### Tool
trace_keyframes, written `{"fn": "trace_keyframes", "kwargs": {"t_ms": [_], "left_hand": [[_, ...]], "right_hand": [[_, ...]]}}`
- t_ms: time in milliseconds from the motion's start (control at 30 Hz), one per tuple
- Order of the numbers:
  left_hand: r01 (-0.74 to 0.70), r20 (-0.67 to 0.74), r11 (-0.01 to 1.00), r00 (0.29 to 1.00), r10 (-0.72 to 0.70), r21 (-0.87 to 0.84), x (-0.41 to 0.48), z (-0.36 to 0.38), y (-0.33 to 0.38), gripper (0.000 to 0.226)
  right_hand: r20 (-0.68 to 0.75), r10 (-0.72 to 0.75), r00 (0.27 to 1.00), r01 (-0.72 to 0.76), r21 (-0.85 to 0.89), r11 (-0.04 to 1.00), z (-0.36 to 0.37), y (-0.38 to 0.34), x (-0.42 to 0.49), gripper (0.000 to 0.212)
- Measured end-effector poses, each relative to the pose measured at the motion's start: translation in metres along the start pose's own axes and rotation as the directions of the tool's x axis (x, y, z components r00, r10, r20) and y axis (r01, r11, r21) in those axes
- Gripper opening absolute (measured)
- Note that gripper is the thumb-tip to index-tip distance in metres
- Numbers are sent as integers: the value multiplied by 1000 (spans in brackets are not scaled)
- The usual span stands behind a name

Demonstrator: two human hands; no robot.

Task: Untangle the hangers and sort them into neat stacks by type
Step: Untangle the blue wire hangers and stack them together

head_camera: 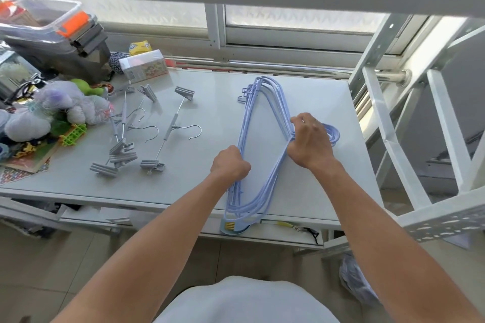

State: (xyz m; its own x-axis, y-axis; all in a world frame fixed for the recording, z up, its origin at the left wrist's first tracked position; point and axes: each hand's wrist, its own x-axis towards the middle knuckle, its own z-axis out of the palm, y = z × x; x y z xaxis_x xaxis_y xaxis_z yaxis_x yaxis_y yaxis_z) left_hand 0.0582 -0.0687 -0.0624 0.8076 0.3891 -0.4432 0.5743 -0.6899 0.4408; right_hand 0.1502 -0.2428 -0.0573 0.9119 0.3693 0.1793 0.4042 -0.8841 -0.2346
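Several light blue plastic hangers [262,113] lie stacked together on the right part of the white table [210,102], their hooks pointing right. My left hand [231,161] grips the stack's straight bottom bars in a fist. My right hand [309,140] holds the necks near the hooks, fingers curled round them. Left of the stack, several grey clip hangers [168,130] with metal hooks lie on the table, some loosely overlapping, one apart.
Stuffed toys [55,110], a green plastic piece and papers crowd the table's left end. Storage boxes [47,21] and a small carton [144,65] stand at the back left. A white metal frame [409,102] rises to the right. A window runs behind.
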Motion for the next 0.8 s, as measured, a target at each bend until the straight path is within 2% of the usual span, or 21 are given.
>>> {"fn": "trace_keyframes", "kwargs": {"t_ms": [67, 200, 267, 333, 367, 400, 433, 500, 533, 567, 600, 700, 800], "left_hand": [[-11, -16, 1000, 1000, 11, -1, -2, 3, 4, 5], [-20, -58, 1000, 998, 21, 12, 0, 9, 6, 14], [-12, -67, 999, 998, 16, 49, 1, 9, 4, 15], [-12, -54, 998, 998, 16, 62, 3, 8, 1, 13], [-16, -41, 998, 999, 18, 53, 5, 6, 1, 10], [-17, -27, 999, 999, 18, 38, 7, 5, 0, 8], [-15, -13, 1000, 1000, 16, 18, 9, 2, 0, 9], [-6, 5, 1000, 1000, 6, -25, 12, -1, 0, 11], [-1, 6, 999, 1000, 1, -39, 12, -2, -1, 12], [3, 3, 999, 1000, -2, -46, 13, -2, -1, 12], [6, -2, 999, 1000, -6, -50, 14, -2, -1, 13], [9, -18, 999, 1000, -10, -48, 15, 1, 0, 13], [3, -17, 999, 1000, -4, -53, 17, 2, 0, 12]], "right_hand": [[25, 48, 999, -50, 80, 996, 4, 0, 3, 40], [44, 116, 992, -120, 110, 987, 8, 8, 9, 32], [-38, 110, 993, -106, 94, 990, 2, 4, 10, 31], [-108, 43, 993, -28, 139, 990, -12, -13, 3, 31], [-49, -11, 999, 20, 192, 981, -21, -26, -4, 30], [93, -77, 993, 54, 234, 971, -29, -40, -13, 29], [287, -158, 945, 85, 250, 965, -36, -53, -22, 32], [605, -256, 754, 156, 214, 964, -41, -78, -42, 50], [691, -255, 677, 190, 170, 967, -40, -87, -51, 62], [733, -242, 636, 234, 116, 965, -38, -93, -61, 71], [737, -233, 634, 284, 58, 957, -33, -98, -70, 75], [658, -279, 700, 432, -79, 899, -17, -108, -90, 69], [584, -316, 748, 457, -109, 883, -1, -106, -93, 49]]}}
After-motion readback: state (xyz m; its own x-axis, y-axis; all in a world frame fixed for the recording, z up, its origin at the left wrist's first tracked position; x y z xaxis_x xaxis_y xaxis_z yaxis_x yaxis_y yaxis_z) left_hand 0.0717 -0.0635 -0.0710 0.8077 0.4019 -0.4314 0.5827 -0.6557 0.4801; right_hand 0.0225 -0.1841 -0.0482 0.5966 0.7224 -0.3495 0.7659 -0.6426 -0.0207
